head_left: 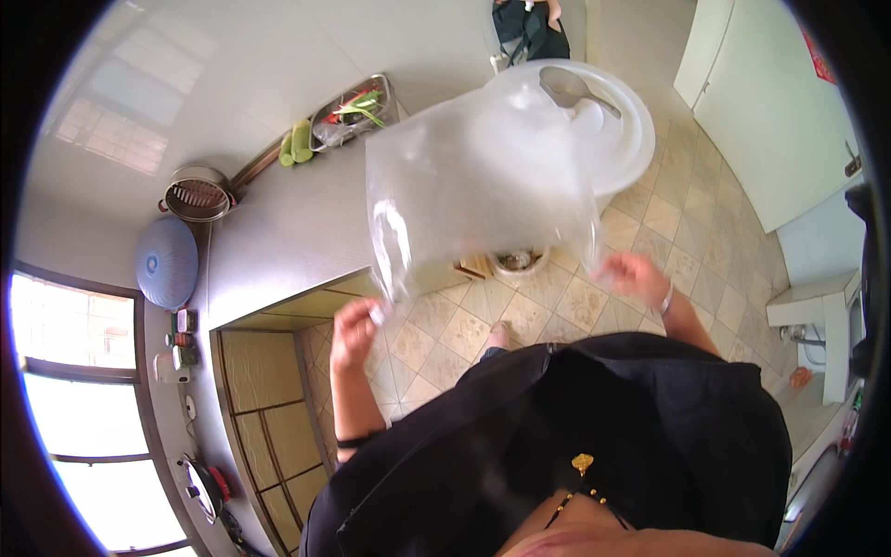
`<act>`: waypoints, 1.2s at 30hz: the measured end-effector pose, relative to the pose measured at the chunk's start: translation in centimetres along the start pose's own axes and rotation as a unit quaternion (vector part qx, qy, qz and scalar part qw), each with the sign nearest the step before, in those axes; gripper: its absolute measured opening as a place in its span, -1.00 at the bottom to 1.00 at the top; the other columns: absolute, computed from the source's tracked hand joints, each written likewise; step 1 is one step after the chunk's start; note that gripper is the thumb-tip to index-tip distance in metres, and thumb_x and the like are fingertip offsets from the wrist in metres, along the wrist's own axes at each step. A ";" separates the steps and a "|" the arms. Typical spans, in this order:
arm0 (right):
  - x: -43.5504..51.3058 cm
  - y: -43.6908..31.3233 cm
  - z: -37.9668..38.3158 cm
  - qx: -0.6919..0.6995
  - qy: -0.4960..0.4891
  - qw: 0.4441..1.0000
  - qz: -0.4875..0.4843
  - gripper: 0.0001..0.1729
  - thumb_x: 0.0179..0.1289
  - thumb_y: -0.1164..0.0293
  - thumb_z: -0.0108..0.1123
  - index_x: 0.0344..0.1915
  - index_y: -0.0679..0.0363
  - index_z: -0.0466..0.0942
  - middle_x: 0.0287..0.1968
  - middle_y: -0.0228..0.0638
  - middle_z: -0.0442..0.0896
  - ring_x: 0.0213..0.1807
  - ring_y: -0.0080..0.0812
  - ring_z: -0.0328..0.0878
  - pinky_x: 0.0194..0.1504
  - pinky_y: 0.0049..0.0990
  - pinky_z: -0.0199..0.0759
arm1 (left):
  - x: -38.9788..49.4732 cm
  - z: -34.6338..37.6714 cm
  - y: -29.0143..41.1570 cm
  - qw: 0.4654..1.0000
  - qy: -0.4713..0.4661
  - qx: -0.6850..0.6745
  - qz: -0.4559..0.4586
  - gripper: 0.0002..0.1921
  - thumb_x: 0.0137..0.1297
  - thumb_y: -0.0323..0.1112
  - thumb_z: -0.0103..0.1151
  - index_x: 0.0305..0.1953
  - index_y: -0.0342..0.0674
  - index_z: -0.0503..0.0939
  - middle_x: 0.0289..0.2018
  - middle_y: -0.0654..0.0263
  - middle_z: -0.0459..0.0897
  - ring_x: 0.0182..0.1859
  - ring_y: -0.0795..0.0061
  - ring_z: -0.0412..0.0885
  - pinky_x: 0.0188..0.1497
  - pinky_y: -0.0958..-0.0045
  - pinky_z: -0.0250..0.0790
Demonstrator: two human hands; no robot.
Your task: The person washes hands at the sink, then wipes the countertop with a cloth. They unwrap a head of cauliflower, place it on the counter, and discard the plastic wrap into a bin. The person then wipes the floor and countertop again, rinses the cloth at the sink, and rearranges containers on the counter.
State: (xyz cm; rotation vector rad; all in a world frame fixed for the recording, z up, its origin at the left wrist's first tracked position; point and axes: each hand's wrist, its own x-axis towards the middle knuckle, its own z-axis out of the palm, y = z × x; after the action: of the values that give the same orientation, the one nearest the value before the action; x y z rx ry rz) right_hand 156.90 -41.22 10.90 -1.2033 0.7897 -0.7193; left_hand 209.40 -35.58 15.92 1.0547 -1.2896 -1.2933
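Note:
A large clear plastic sheet or bag (480,181) is stretched out in front of me, billowed and partly see-through. My left hand (356,331) grips its near left corner, and my right hand (635,275) grips its near right corner. Its far end reaches over a round white tub (637,153), which has a metal ladle or scoop (567,87) and a white rounded thing (588,117) on or in it. The sheet hides part of the tub and of the counter's end.
Left of the sheet runs a grey counter (292,230) with a tray of vegetables (355,108), green gourds (301,141), a metal steamer pot (200,195) and a blue domed cover (167,263). A bin (518,263) stands on the tiled floor below. At right is a white sink (811,299).

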 end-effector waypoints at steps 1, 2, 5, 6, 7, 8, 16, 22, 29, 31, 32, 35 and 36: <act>-1.5 1.2 0.1 0.059 -0.093 0.994 -0.011 -0.31 0.12 0.25 0.32 0.19 0.27 0.29 0.14 -0.23 0.45 0.18 -0.41 0.38 0.10 -0.45 0.32 | -2.3 0.1 -0.9 0.989 -0.072 -0.126 -0.006 -0.39 0.10 -0.13 0.31 0.14 -0.30 0.41 0.05 0.11 0.51 0.12 0.30 0.46 0.18 0.24 0.27; -2.7 1.7 -0.5 0.086 -0.071 0.994 0.001 -0.18 0.08 0.16 0.33 0.25 0.25 0.19 0.21 -0.22 0.35 0.25 -0.37 0.28 0.15 -0.39 0.26 | -4.3 0.1 -1.2 0.981 -0.055 -0.171 -0.069 -0.24 0.12 -0.03 0.27 0.27 -0.29 0.23 0.15 0.09 0.42 0.18 0.23 0.40 0.20 0.17 0.25; -3.3 1.0 -1.0 0.111 0.003 0.994 0.014 0.19 -0.06 -0.15 0.33 0.40 0.15 -0.09 0.39 -0.19 0.08 0.40 -0.23 0.02 0.26 -0.18 0.09 | -4.3 0.3 -1.2 0.991 0.064 -0.040 -0.111 -0.10 0.14 0.24 0.10 0.36 -0.20 0.05 0.26 0.05 0.26 0.26 0.13 0.29 0.23 0.11 0.17; -2.6 0.0 -1.2 0.135 0.065 0.989 -0.009 0.28 -0.11 -0.26 0.30 0.43 0.09 -0.17 0.41 -0.18 0.01 0.42 -0.18 -0.04 0.28 -0.09 0.03 | -3.2 0.6 -1.0 0.993 0.066 -0.060 -0.075 -0.05 0.12 0.31 0.06 0.38 -0.14 -0.03 0.30 0.04 0.17 0.27 0.10 0.25 0.24 0.09 0.15; -1.4 -1.2 -1.3 0.095 0.062 0.992 -0.055 0.27 -0.10 -0.27 0.27 0.43 0.04 -0.21 0.42 -0.18 -0.03 0.43 -0.15 -0.08 0.29 -0.05 -0.03 | -1.4 1.2 -0.8 0.993 0.086 -0.069 -0.042 -0.01 0.11 0.37 0.02 0.40 -0.09 -0.10 0.34 0.03 0.08 0.29 0.07 0.21 0.24 0.07 0.14; 0.3 -2.4 -1.0 0.065 0.074 0.990 -0.104 0.26 -0.08 -0.28 0.25 0.44 -0.01 -0.25 0.44 -0.17 -0.06 0.44 -0.11 -0.12 0.30 -0.01 -0.09 | 0.6 2.1 -0.5 0.994 0.040 -0.101 -0.025 0.00 0.10 0.39 0.00 0.41 -0.05 -0.15 0.36 0.02 0.02 0.30 0.05 0.18 0.25 0.05 0.11; 13.8 -2.1 3.2 0.098 0.046 0.994 -0.012 -0.45 0.24 0.45 0.14 0.23 0.21 0.26 -0.16 -0.40 0.57 -0.15 -0.54 0.52 -0.15 -0.50 0.43 | 11.7 9.5 3.0 0.973 -0.129 0.189 -0.034 -0.58 0.10 -0.32 0.25 0.03 -0.21 0.52 -0.22 0.26 0.64 -0.18 0.51 0.55 -0.08 0.37 0.41; 15.7 -10.2 5.2 -0.280 0.217 0.925 -0.137 -0.81 0.21 0.40 0.17 -0.20 0.23 0.49 -0.29 -0.40 0.51 -0.28 -0.53 0.45 -0.25 -0.54 0.36 | 12.4 6.8 12.2 0.851 0.050 0.458 0.251 -0.81 -0.09 -0.47 0.12 -0.36 -0.27 0.59 -0.42 0.09 0.56 -0.26 0.17 0.51 -0.18 0.26 0.36; 11.4 4.6 11.5 -0.557 0.204 0.716 -0.368 -0.51 0.29 0.46 -0.11 0.21 0.37 0.21 0.25 -0.05 0.30 0.32 -0.02 0.17 0.30 -0.18 0.08 | 2.5 3.5 -1.4 0.747 0.120 0.526 0.389 -0.86 -0.04 -0.34 0.13 -0.39 -0.18 0.50 0.03 0.07 0.46 0.12 0.04 0.38 0.11 -0.04 0.18; 10.2 13.7 14.2 -0.611 -0.024 0.788 0.066 -0.62 0.24 0.39 -0.01 0.04 0.32 0.40 0.07 0.02 0.46 0.13 -0.07 0.39 0.21 -0.24 0.19 | -3.5 2.5 -8.7 0.693 -0.173 0.697 0.062 -0.80 0.06 -0.42 0.07 -0.25 -0.16 0.60 0.08 0.07 0.45 0.22 0.13 0.31 0.25 -0.12 0.03; 9.3 16.5 14.5 -0.610 -0.008 0.787 0.088 -0.62 0.23 0.39 0.00 0.02 0.32 0.41 0.03 0.01 0.48 0.09 -0.10 0.41 0.18 -0.26 0.22 | -7.4 1.1 -11.4 0.669 -0.385 0.609 -0.183 -0.70 0.12 -0.37 0.06 -0.08 -0.16 0.59 0.09 0.14 0.47 0.26 0.16 0.27 0.31 -0.15 -0.07; 5.7 18.9 16.4 -0.555 -0.040 0.801 0.221 -0.64 0.20 0.36 0.06 -0.04 0.32 0.44 -0.08 -0.03 0.53 -0.03 -0.17 0.47 0.09 -0.31 0.29 | -13.6 -1.8 -14.9 0.734 -0.384 0.510 -0.231 -0.74 0.04 -0.23 0.15 -0.22 -0.16 0.59 -0.23 0.15 0.62 -0.06 0.13 0.54 0.06 -0.03 0.27; 4.1 17.8 17.4 -0.530 -0.055 0.802 0.270 -0.64 0.19 0.35 0.08 -0.05 0.32 0.45 -0.11 -0.04 0.55 -0.07 -0.19 0.50 0.06 -0.33 0.32 | -13.5 -2.8 -14.8 0.793 -0.305 0.493 -0.189 -0.76 0.04 -0.25 0.16 -0.25 -0.18 0.59 -0.28 0.14 0.63 -0.14 0.12 0.55 -0.02 0.06 0.32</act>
State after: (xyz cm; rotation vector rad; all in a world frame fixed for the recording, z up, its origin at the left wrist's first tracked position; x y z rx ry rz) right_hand 174.87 -31.76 -4.13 -1.8470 1.4363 0.3739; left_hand 213.02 -23.37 0.22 1.7481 -2.5046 -1.2864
